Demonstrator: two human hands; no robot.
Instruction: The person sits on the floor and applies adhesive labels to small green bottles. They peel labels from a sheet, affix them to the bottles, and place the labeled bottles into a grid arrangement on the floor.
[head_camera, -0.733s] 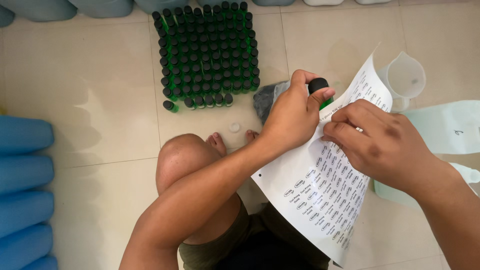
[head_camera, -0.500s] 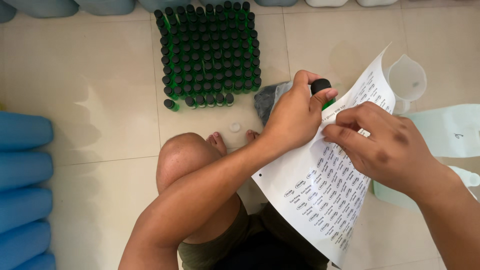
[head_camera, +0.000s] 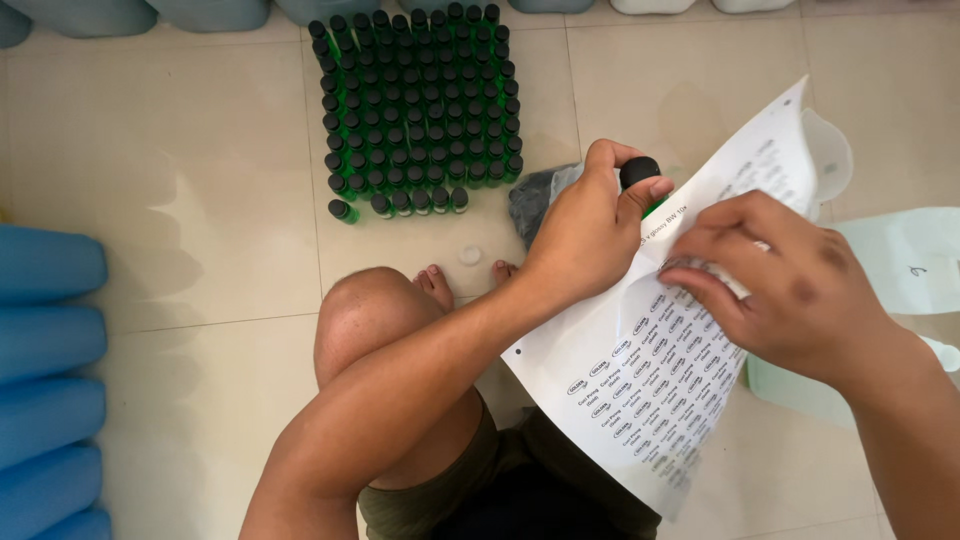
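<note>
Beige floor tiles lie beneath us; our left hand grips a green bottle, our right hand pinches the label sheet.

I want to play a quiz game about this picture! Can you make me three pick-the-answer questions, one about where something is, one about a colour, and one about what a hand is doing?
1. Where is the big block of small green glass bottles?
A. on the tiled floor
B. on a shelf
C. in a box

2. What colour is the cap of the bottle in the left hand?
A. white
B. black
C. red

3. What is the right hand doing?
A. resting flat on the floor
B. pinching at the white sticker sheet
C. holding a cup

Answers:
1 A, the bottles stand on the floor tiles.
2 B, a black cap shows above the thumb.
3 B, its fingertips press on the sheet.
</note>
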